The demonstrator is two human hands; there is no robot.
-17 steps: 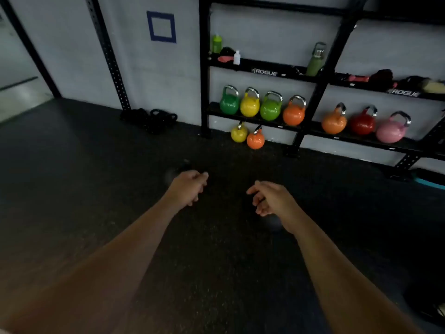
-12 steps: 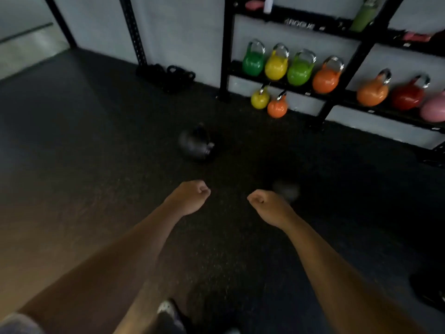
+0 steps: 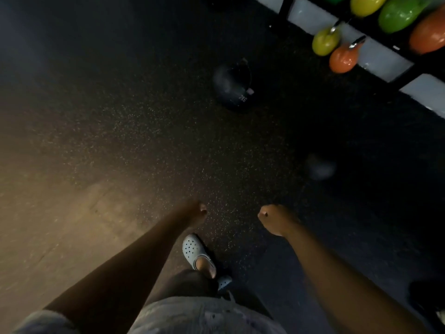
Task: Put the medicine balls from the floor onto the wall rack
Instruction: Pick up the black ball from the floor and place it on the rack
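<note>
Floor (image 3: 144, 131) is black rubber with pale speckles. Ball (image 3: 232, 86) is black with white "2KG" print. Kettlebells: yellow-green (image 3: 325, 44), orange (image 3: 343, 59); clog (image 3: 193, 250) white, dotted with holes.

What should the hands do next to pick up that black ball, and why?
Probably step forward and reach both hands down to the black ball marked 2KG. It sits on the floor well ahead of the left hand and right hand, and both are closed into fists holding nothing.

Second dark ball (image 3: 320, 168) a faint blur; rack kettlebells (image 3: 399, 13) cropped by the top edge.
</note>
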